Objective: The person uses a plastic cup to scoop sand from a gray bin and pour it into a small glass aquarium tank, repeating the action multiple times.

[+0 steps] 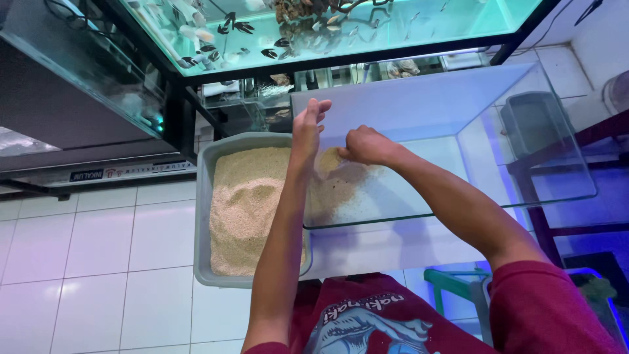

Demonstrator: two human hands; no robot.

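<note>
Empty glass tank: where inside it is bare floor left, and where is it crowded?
The glass tank floor is bare right of the sand pile, toward its far-right wall. The left end is crowded: both hands, left hand and right hand, work beside the grey sand tub.

Scene evenly bright. Main source: the lit fish tank (pixel 327 26) at twelve o'clock, casting cyan light. A violet-blue tint falls on the white floor tiles (pixel 85 249) at eight o'clock and on the area at four o'clock. Glare whitens the empty glass tank (pixel 458 131) walls. Focus acceptable; shadows soft. Straight lines bow slightly at the edges.
</note>
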